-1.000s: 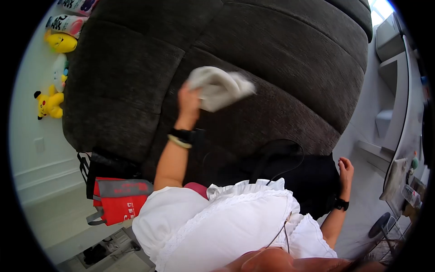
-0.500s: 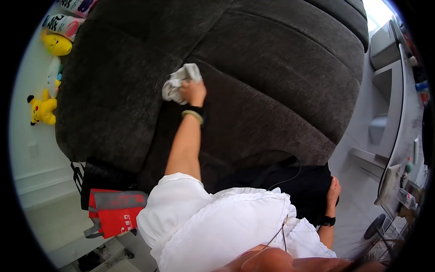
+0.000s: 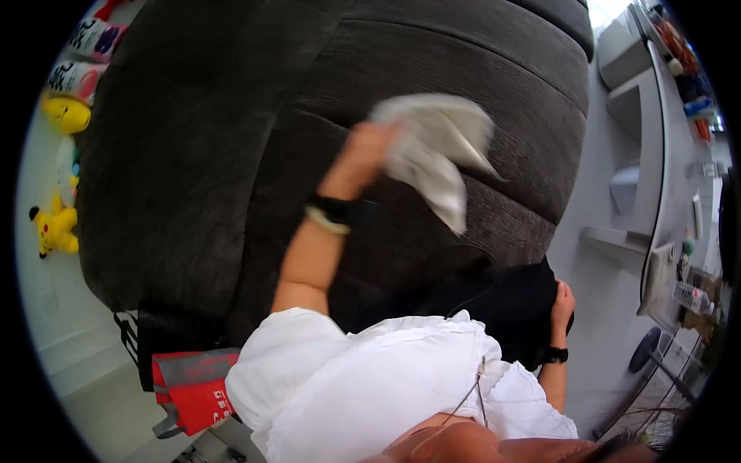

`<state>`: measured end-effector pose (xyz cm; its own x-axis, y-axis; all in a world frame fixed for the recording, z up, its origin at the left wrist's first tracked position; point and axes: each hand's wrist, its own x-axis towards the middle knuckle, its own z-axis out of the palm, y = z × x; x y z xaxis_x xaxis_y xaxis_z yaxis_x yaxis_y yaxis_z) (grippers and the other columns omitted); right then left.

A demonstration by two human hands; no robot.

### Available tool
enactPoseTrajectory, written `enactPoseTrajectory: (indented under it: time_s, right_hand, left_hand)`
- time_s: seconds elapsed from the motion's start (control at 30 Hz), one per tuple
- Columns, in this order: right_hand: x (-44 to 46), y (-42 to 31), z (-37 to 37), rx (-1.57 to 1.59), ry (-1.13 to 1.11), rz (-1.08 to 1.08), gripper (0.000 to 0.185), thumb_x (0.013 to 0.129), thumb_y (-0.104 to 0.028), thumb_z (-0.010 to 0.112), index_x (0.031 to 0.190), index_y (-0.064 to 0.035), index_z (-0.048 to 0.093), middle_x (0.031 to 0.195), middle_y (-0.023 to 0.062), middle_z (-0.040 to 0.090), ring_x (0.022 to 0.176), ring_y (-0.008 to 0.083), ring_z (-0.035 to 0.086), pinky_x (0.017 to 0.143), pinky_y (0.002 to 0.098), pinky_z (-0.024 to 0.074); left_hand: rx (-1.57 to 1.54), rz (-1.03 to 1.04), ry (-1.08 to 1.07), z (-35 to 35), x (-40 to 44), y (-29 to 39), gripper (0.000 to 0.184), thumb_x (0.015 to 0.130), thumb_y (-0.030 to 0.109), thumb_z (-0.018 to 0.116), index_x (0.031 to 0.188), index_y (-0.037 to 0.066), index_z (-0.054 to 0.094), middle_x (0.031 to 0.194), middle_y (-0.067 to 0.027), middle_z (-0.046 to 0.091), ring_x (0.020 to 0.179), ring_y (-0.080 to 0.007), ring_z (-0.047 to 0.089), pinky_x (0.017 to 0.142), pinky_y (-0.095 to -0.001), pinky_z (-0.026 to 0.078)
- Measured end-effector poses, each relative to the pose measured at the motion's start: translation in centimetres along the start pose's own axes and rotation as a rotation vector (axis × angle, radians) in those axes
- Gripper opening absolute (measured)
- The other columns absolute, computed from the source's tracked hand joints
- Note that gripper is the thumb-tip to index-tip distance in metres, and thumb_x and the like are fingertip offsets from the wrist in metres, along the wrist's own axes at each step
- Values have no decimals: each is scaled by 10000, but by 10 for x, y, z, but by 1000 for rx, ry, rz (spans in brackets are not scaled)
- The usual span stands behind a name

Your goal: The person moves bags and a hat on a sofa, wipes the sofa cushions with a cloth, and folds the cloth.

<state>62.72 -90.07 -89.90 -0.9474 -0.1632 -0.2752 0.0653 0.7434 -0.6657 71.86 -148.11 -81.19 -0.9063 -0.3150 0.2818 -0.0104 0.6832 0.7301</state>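
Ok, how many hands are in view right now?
2: the left hand, gripping the pale cloth over the dark couch, and the right hand, against the black fabric. No others show.

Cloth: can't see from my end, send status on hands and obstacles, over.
Left hand gripping cloth. Cloth blurred; on or above sofa, can't tell. Right hand at black fabric. Red bag off left, apart from cloth.

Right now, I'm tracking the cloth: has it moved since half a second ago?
Yes: the cloth has moved rightward in view, farther from the sofa seam to its left.
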Motion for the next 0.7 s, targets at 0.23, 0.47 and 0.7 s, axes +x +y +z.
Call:
enactPoseTrajectory:
  time_s: [0.23, 0.47, 0.7]
  right_hand:
    - [8, -1, 4, -57, 11, -18, 285, 924, -228, 528, 1028, 7, 651, 1034, 177, 660, 993, 309, 622, 877, 353, 468]
    - [15, -87, 11, -163, -52, -381, 291, 827, -119, 626, 1097, -12, 608, 1162, 173, 606, 1093, 343, 561, 957, 384, 435]
    - [17, -118, -10, -8, -46, -305, 355, 824, -92, 621, 1168, -17, 576, 1228, 175, 574, 1166, 345, 524, 993, 377, 411]
  left_hand:
    - [366, -583, 175, -72, -45, -138, 399, 886, 323, 620, 1049, -41, 643, 1066, -171, 640, 944, -319, 607, 839, -443, 467]
    - [739, -29, -34, 130, -28, -7, 342, 781, 315, 636, 964, 26, 651, 1046, -164, 562, 1014, -392, 467, 822, -503, 384]
    - [38, 142, -545, 326, -32, 142, 264, 841, 247, 599, 1008, 54, 663, 1009, -151, 612, 1029, -351, 490, 894, -483, 394]
